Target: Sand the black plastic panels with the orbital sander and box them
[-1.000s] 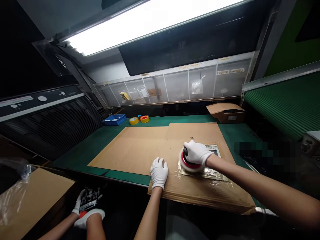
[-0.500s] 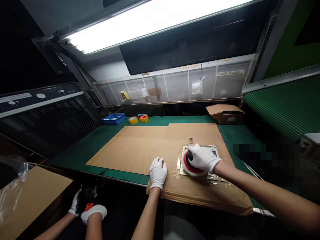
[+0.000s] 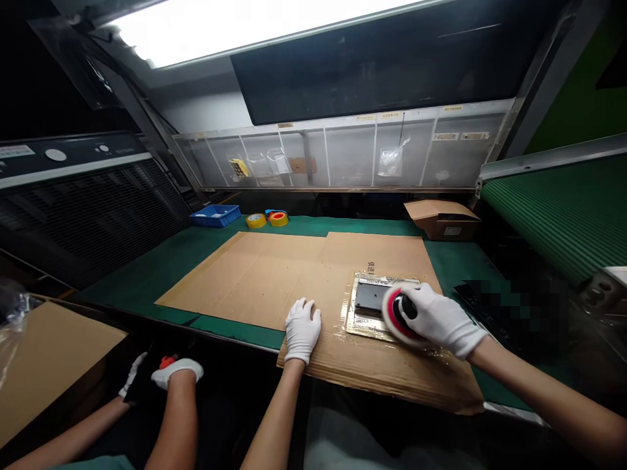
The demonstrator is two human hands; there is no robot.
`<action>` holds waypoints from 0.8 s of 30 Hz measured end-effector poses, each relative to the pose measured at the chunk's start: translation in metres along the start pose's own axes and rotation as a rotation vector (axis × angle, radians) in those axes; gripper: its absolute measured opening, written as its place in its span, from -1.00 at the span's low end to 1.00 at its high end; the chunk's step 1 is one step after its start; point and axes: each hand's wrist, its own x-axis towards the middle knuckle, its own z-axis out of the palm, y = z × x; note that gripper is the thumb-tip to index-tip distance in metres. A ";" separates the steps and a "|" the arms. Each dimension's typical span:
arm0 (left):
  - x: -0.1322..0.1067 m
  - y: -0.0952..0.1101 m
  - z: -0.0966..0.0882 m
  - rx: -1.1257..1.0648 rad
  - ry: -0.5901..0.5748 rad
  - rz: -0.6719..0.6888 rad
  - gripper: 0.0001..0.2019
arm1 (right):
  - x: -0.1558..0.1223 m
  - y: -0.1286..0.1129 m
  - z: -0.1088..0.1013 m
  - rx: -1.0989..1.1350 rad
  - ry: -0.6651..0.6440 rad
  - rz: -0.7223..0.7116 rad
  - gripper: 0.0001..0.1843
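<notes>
My right hand (image 3: 441,318), in a white glove, grips a round red and white tool with a black knob (image 3: 399,313) and holds it against a flat dark panel wrapped in shiny film (image 3: 369,300). The panel lies on a large sheet of brown cardboard (image 3: 274,274). My left hand (image 3: 301,329), also gloved, rests flat with fingers spread on the cardboard's near edge, left of the panel.
A co-worker's gloved hands (image 3: 169,372) hold a dark item at the lower left, beside a cardboard box (image 3: 44,352). On the green table (image 3: 161,261) stand a blue tray (image 3: 215,215), tape rolls (image 3: 267,219) and a small open carton (image 3: 443,219). A green conveyor (image 3: 563,209) runs at the right.
My right hand has slid the round tool rightwards across the panel, uncovering its dark left part. My left hand stayed put. The co-worker's hands moved lower.
</notes>
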 end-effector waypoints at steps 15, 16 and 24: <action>0.003 -0.003 -0.002 0.058 -0.020 0.060 -0.63 | 0.040 -0.093 0.003 0.058 -0.057 -0.234 -0.56; 0.003 -0.003 -0.001 0.060 -0.017 0.057 -0.63 | 0.032 -0.078 0.004 0.057 -0.047 -0.195 -0.56; 0.001 0.001 0.003 0.034 -0.011 0.051 -0.61 | -0.012 0.004 0.001 -0.017 0.006 0.148 -0.54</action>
